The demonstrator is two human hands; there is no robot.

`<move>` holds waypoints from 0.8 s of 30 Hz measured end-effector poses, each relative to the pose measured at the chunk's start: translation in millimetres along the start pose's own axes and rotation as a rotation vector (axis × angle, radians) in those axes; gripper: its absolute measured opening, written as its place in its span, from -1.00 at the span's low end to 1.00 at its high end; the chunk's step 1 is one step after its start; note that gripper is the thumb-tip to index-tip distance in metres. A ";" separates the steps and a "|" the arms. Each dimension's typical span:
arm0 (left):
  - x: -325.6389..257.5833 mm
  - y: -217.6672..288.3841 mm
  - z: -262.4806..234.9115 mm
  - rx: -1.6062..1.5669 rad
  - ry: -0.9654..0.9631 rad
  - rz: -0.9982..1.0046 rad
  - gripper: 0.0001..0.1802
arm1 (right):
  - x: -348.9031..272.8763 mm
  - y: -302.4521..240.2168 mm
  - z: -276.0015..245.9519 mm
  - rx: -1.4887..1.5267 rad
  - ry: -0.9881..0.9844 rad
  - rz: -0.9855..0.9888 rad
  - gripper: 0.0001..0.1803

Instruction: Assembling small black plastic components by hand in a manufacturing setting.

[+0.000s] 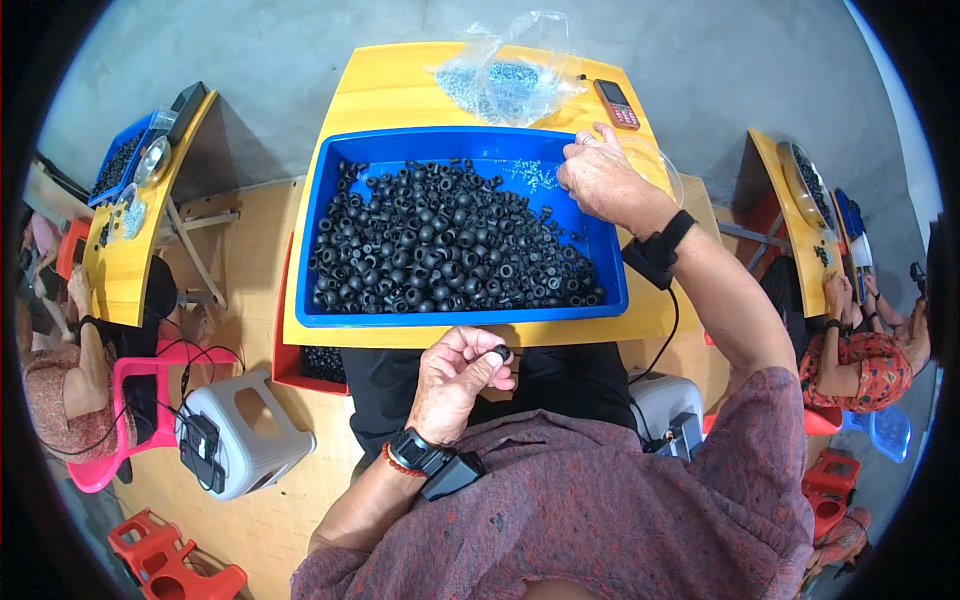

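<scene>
My left hand (455, 385) is closed just below the near edge of the blue tray (470, 321), pinching a small black plastic ball-shaped part (501, 352) between thumb and fingers. Over the tray's far right corner, my right hand (610, 180) has its fingers curled together; whatever they hold, if anything, is too small or hidden to make out. Many black round hollow parts (430, 240) fill most of the tray. Beside the right hand's fingertips, tiny clear bluish pieces (532, 175) lie scattered on the tray floor.
Behind the tray, a clear plastic bag (505, 85) of small bluish pieces and a red phone (617, 104) lie on the yellow table (385, 85). A round clear rim shows beyond my right wrist. People work at side tables; a grey stool (245, 435) stands at left.
</scene>
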State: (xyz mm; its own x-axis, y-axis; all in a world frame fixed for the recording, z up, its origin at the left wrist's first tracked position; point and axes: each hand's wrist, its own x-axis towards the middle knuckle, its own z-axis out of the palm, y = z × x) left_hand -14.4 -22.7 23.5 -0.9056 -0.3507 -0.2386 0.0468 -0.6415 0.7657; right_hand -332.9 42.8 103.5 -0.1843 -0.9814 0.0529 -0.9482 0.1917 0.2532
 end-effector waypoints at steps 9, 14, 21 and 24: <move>-0.5 0.0 -0.1 -0.022 -0.006 -0.011 -0.86 | 1.7 8.2 6.5 0.170 0.011 -0.010 -0.92; -2.1 -0.3 -0.6 -0.018 -0.010 -0.006 -0.86 | -11.3 3.2 -16.8 0.598 0.055 0.160 -0.89; -1.1 0.5 -0.6 -0.096 -0.027 0.002 -0.86 | -44.1 -37.1 -38.2 1.532 0.103 0.229 -0.89; -0.9 0.0 -1.2 -0.092 -0.027 0.010 -0.86 | -53.0 -58.4 -39.6 1.614 0.142 0.175 -0.90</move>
State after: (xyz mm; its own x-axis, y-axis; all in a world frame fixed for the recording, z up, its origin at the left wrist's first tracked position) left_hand -13.1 -23.2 23.0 -0.9157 -0.3401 -0.2141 0.0936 -0.6985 0.7094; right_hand -257.4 83.7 124.2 -0.3757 -0.9235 0.0769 -0.2066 0.0026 -0.9784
